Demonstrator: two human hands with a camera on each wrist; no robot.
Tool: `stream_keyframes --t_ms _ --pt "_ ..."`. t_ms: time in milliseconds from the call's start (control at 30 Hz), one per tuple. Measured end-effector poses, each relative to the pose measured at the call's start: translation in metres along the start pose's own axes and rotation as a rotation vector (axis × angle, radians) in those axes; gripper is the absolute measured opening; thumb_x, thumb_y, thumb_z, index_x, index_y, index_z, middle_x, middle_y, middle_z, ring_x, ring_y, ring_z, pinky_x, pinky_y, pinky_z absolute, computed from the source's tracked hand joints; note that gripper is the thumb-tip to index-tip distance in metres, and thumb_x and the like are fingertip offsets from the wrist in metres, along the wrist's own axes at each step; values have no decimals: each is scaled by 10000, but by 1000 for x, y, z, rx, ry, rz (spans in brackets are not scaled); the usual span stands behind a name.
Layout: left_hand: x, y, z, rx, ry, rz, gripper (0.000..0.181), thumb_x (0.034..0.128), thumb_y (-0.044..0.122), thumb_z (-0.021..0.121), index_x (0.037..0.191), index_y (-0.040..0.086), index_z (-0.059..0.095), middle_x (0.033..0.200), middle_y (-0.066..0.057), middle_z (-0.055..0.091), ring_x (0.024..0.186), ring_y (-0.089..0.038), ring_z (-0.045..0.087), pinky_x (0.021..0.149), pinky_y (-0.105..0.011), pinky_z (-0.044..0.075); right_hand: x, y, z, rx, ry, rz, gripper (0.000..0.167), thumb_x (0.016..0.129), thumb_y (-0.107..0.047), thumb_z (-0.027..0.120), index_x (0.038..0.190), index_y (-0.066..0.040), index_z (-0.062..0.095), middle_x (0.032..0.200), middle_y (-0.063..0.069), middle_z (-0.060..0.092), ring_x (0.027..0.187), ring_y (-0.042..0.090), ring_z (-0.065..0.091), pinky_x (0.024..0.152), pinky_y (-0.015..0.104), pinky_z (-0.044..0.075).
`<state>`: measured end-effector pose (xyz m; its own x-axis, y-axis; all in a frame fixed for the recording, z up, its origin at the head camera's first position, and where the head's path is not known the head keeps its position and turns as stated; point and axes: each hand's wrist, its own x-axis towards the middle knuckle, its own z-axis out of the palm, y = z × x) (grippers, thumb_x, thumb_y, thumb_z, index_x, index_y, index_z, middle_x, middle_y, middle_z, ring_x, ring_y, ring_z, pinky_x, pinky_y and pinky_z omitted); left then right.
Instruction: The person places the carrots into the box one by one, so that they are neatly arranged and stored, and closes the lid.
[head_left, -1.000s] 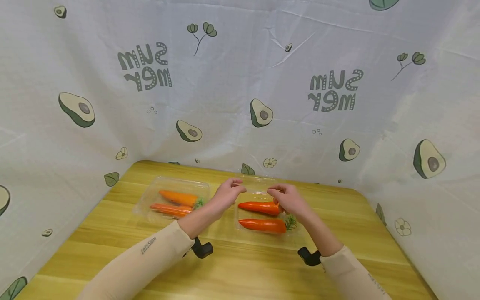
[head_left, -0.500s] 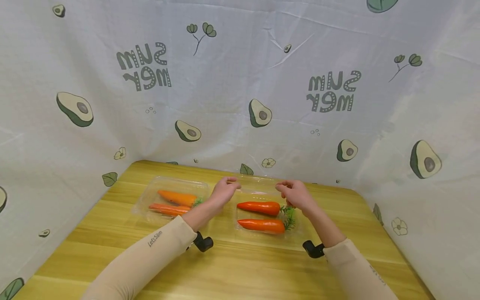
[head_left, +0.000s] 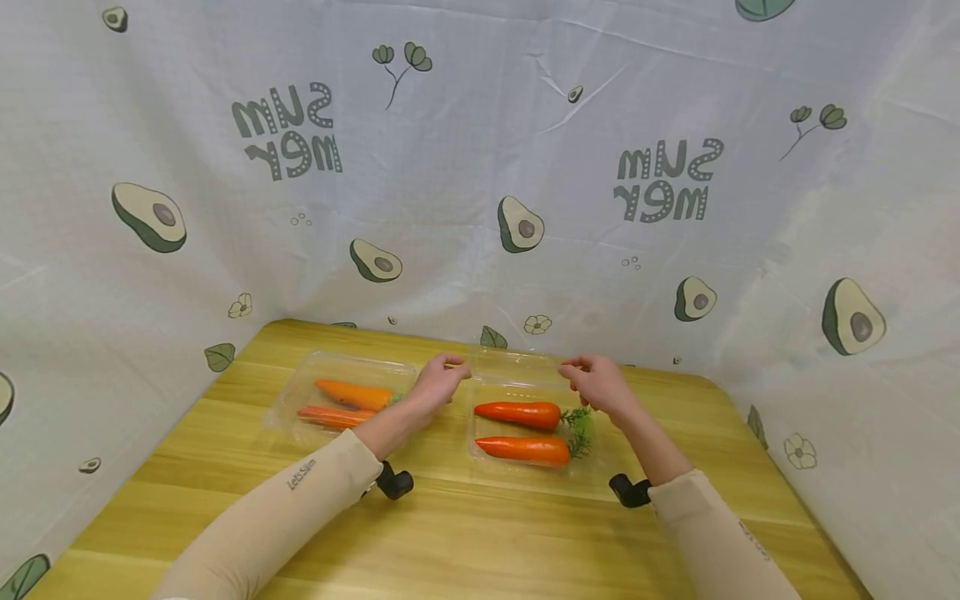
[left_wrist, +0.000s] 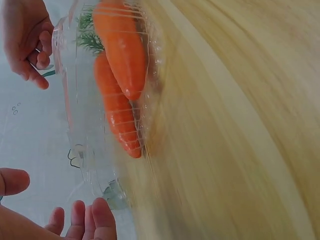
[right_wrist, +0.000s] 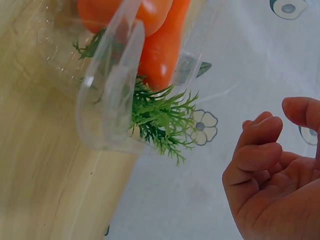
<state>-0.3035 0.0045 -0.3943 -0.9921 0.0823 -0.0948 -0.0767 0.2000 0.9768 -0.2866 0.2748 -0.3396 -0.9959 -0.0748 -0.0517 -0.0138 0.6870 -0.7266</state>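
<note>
In the head view, a clear plastic clamshell box stands with its lid tipped back toward the curtain. Two orange carrots with green tops lie in it: a rear one and a front one. At the lid's left side is my left hand, thumb and fingers apart in the left wrist view, holding nothing. My right hand hovers by the lid's right side. Its fingers are loosely bent with a gap to the thumb, apart from the box in the right wrist view.
Left of the open box, a second clear box holds more carrots, partly behind my left forearm. Both stand on a wooden table. A white avocado-print curtain hangs behind the table and at both sides.
My left hand has drawn leftward and my right hand rightward and slightly back, widening the space between them. The rear carrot's green top, earlier covered by the right hand, now shows.
</note>
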Motion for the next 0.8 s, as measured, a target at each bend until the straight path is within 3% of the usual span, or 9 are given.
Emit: stream_keyframes --t_ms 233,367,533,600,800 --pt "2 -3 -2 40 -21 10 457 965 223 585 1382 40 539 1307 -169 588 943 -313 551 815 -428 485 6 8 -5 -12 5 21 445 1047 -291 516 1349 31 571 802 57 537 514 150 411 485 288 351" --pt "4 -2 -1 62 -24 9 474 967 235 596 1394 40 525 1315 -164 581 828 -256 520 775 -411 474 11 14 -11 6 2 31 453 1050 -293 514 1351 43 561 780 43 515 508 146 392 491 287 344" --pt "11 2 8 106 3 -10 560 949 233 625 1439 10 472 1419 -193 520 1088 -316 587 926 -466 488 19 27 -16 20 5 53 423 1053 -277 508 1314 51 564 773 47 511 507 139 363 504 292 344" --pt "15 2 11 121 19 -27 602 933 227 639 1454 -7 451 1473 -208 480 1284 -364 512 1027 -500 456 23 33 -17 13 6 64 411 1053 -278 507 1293 50 565 779 56 518 506 137 356 516 299 350" --pt "27 2 18 129 22 -94 677 923 223 655 1493 -35 394 1516 -230 430 1300 -362 501 1010 -494 479 32 45 -21 11 -23 84 459 1050 -282 504 1318 90 533 646 2 451 472 116 289 513 302 325"
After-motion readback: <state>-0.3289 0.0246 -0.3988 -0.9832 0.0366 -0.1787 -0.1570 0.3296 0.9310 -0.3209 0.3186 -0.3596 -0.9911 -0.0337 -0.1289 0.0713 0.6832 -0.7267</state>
